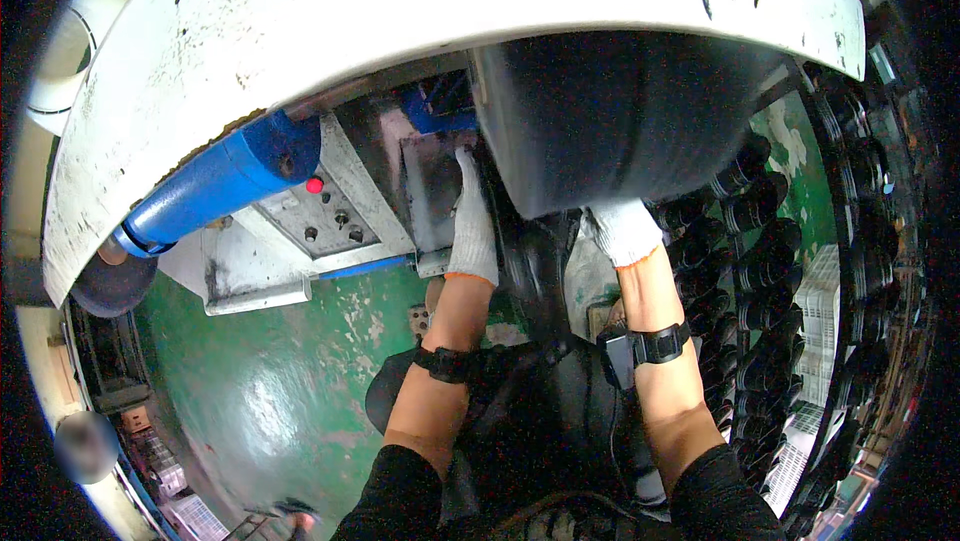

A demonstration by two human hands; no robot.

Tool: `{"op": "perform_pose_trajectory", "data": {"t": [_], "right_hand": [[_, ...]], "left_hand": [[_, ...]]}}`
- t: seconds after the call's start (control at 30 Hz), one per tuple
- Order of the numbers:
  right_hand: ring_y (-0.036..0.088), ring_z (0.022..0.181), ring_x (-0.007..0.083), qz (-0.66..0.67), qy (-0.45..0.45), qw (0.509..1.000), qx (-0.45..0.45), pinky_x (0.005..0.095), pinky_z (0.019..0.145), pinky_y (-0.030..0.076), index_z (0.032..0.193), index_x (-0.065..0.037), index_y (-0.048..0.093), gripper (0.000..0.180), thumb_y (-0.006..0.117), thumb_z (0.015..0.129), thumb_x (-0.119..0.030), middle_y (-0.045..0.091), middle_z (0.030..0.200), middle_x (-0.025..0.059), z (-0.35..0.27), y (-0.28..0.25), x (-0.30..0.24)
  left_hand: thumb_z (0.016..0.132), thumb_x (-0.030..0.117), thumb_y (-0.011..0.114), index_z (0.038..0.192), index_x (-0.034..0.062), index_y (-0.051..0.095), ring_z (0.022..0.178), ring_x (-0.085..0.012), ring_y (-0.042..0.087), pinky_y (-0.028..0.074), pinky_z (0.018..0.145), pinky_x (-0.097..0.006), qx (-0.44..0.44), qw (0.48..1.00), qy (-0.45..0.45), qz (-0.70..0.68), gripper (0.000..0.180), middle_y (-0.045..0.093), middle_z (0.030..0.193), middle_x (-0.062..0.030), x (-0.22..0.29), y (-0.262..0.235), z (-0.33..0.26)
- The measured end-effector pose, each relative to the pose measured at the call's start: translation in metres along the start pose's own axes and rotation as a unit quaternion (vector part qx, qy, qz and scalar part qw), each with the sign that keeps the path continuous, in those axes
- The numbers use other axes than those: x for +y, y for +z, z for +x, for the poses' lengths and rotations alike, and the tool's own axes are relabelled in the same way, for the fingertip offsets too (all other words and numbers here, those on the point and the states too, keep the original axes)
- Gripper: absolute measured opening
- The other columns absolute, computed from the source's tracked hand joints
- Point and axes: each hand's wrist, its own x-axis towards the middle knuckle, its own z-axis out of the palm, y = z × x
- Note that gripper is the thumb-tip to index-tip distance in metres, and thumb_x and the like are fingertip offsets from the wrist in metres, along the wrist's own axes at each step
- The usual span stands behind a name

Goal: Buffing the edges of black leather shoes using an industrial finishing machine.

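My left hand [474, 231], in a white knit glove with an orange cuff, reaches up beside the left edge of a large dark roller [620, 111]. Its thumb points upward; the other fingers are behind a dark thing against the palm, whose kind I cannot make out. At the roller's lower edge is my right hand [628, 231], gloved likewise and closed, its fingertips hidden by the roller and dark material. The roller's surface looks smeared, as if turning. Black material [535, 261] hangs between the two hands.
A white hood [400, 1] arches over the roller. To the left are a blue cylinder [225, 176] and a grey control panel [325, 216] with a red button [315, 184]. Racks of black shoe-like pieces [765, 251] stand close on the right. The green floor [260, 381] is worn.
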Motion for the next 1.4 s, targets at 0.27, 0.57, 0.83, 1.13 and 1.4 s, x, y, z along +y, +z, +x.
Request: {"op": "perform_pose_trajectory", "data": {"t": [0.27, 0.57, 0.83, 1.13, 1.4], "right_hand": [[0.037, 0.130, 0.0260, -0.253, -0.154, 0.955, 0.003, 0.0347, 0.110, 0.031, 0.140, -0.005, 0.034, 0.046, 0.042, 0.095, -0.006, 0.036, 0.146, 0.0124, -0.006, -0.014, -0.016], [0.057, 0.088, 0.0429, -0.370, -0.277, 0.886, 0.045, 0.0414, 0.081, 0.048, 0.098, 0.000, 0.062, 0.025, 0.052, 0.077, -0.009, 0.062, 0.093, 0.0255, -0.030, -0.053, -0.064], [0.050, 0.116, 0.0376, -0.489, -0.189, 0.852, -0.008, 0.0458, 0.103, 0.038, 0.119, -0.009, 0.061, 0.039, 0.049, 0.082, -0.010, 0.055, 0.127, 0.0204, -0.033, -0.026, -0.057], [0.062, 0.098, 0.0359, -0.611, -0.262, 0.744, 0.064, 0.0535, 0.079, 0.049, 0.108, -0.006, 0.067, 0.036, 0.056, 0.077, -0.022, 0.062, 0.113, 0.0228, -0.038, 0.055, -0.087], [0.055, 0.050, 0.0216, -0.791, -0.264, 0.551, 0.011, 0.0371, 0.043, 0.041, 0.053, -0.020, 0.059, 0.025, 0.057, 0.078, -0.020, 0.056, 0.053, 0.0050, -0.048, 0.022, -0.093]], "left_hand": [[0.094, 0.056, 0.038, 0.133, 0.0071, 0.048, 0.114, -0.0239, 0.055, 0.044, 0.097, -0.035, -0.052, 0.994, -0.021, -0.093, 0.064, 0.055, 0.129, -0.0116, -0.018, 0.010, 0.005], [0.095, 0.050, 0.038, 0.131, 0.0077, 0.049, 0.115, -0.0261, 0.053, 0.043, 0.100, -0.037, -0.106, 0.965, -0.028, -0.238, 0.057, 0.054, 0.129, -0.0125, -0.027, 0.019, 0.009], [0.097, 0.045, 0.038, 0.129, 0.0083, 0.051, 0.116, -0.0280, 0.052, 0.041, 0.102, -0.039, -0.148, 0.914, -0.026, -0.376, 0.051, 0.054, 0.130, -0.0133, -0.029, 0.030, 0.009], [0.100, 0.039, 0.032, 0.132, 0.0084, 0.048, 0.118, -0.0257, 0.049, 0.037, 0.105, -0.037, -0.252, 0.885, 0.243, -0.307, 0.047, 0.052, 0.131, -0.0094, 0.019, 0.002, 0.011], [0.098, 0.048, 0.038, 0.133, 0.0029, 0.048, 0.113, -0.0193, 0.048, 0.033, 0.104, -0.031, -0.140, 0.926, 0.081, -0.340, 0.058, 0.053, 0.129, -0.0027, -0.019, 0.009, 0.011]]}}
